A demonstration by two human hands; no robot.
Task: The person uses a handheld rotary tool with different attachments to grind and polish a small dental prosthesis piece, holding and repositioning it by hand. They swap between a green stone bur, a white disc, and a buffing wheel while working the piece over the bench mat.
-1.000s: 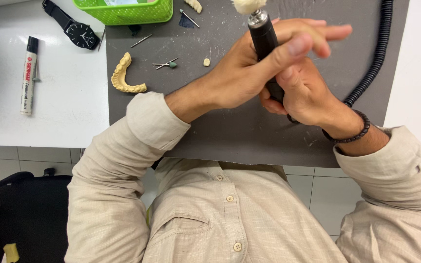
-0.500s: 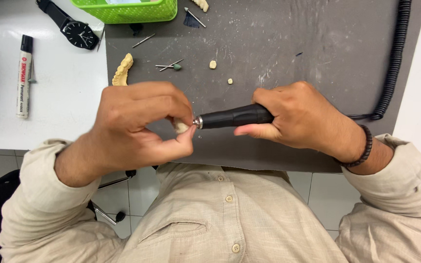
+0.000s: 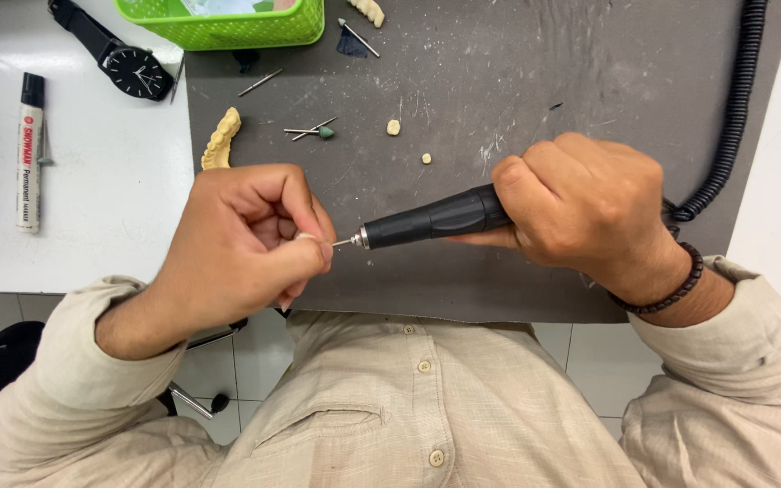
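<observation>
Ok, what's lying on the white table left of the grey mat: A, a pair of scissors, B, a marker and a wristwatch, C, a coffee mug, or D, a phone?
B: a marker lies on the white table left of the mat, with a black wristwatch beside it.

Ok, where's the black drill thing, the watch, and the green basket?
Black handpiece (image 3: 431, 217), head view, middle of its barrel.
Wristwatch (image 3: 137, 72), head view, on its dial.
Green basket (image 3: 228, 32), head view, front wall.

Bare mat (image 3: 535, 81) ahead; burs (image 3: 311, 132), tooth bits (image 3: 393, 127) and cast (image 3: 221, 139) crowd left.
</observation>
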